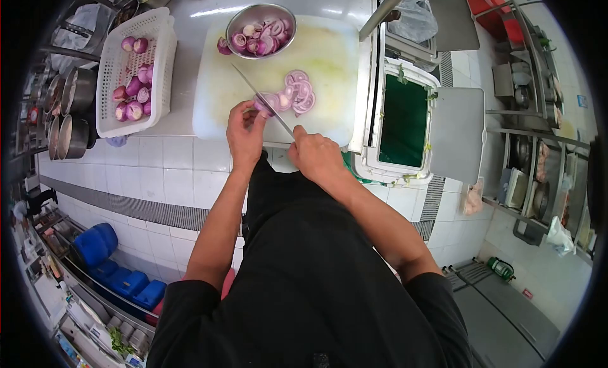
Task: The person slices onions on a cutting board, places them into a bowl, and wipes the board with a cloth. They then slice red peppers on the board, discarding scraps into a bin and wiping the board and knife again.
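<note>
My right hand (316,155) grips the handle of a knife (253,87), whose long blade slants up and left across the board. With bent fingers, my left hand (246,129) holds a red onion (265,104) at the left side of the blade. Cut onion slices (301,93) lie in a loose heap just right of the knife on the white cutting board (218,118). A metal bowl (291,12) with cut onion pieces sits at the top of the board, and one onion piece (223,46) lies beside it.
A white plastic basket (166,70) with several peeled red onions (133,86) stands left of the board. To the right is an open bin (403,124) with a green inside and scraps on its rim. Pots (77,89) hang at far left; metal shelves (535,137) stand at far right.
</note>
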Demonstrator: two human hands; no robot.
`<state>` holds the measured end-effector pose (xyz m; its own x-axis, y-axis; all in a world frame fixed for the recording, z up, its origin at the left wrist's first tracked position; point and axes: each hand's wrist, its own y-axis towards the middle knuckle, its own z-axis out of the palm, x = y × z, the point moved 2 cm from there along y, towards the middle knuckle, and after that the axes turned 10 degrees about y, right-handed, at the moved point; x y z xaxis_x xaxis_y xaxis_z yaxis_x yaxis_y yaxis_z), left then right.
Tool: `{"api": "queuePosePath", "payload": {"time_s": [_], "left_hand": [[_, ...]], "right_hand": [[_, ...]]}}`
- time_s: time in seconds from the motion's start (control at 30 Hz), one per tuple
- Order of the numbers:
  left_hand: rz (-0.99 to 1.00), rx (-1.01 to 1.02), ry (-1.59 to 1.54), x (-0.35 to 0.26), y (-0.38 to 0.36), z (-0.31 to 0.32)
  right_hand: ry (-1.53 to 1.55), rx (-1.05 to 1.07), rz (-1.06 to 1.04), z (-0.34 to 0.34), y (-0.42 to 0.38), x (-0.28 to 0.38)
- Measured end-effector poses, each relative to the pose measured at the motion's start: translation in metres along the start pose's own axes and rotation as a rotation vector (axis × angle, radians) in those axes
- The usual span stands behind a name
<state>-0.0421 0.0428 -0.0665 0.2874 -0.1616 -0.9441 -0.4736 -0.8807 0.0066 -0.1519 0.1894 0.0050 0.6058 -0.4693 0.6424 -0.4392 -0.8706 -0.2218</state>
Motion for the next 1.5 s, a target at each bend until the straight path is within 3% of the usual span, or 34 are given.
{"api": "queuePosePath", "payload": {"time_s": [0.57,1.07,1.2,1.4,1.5], "left_hand": [[-0.028,-0.011,-0.049,-0.001,-0.004,0.0],[-0.06,-0.021,-0.094,-0.001,-0.005,0.001],[-0.058,-0.021,0.016,-0.008,-0.006,0.001],[-0.074,-0.058,0.13,-0.011,0.001,-0.002],[-0.159,0.069,0.152,-0.03,0.007,-0.012]], "right_hand": [[0.004,0.165,0.013,-0.024,-0.003,0.012],[0.013,0.092,-0.031,0.008,0.013,0.0],[0.025,0.102,-0.029,0.007,-0.006,-0.013],[0.016,0.249,0.136,-0.035,-0.073,-0.038],[0.119,0.263,0.216,-0.055,-0.103,-0.059]]}}
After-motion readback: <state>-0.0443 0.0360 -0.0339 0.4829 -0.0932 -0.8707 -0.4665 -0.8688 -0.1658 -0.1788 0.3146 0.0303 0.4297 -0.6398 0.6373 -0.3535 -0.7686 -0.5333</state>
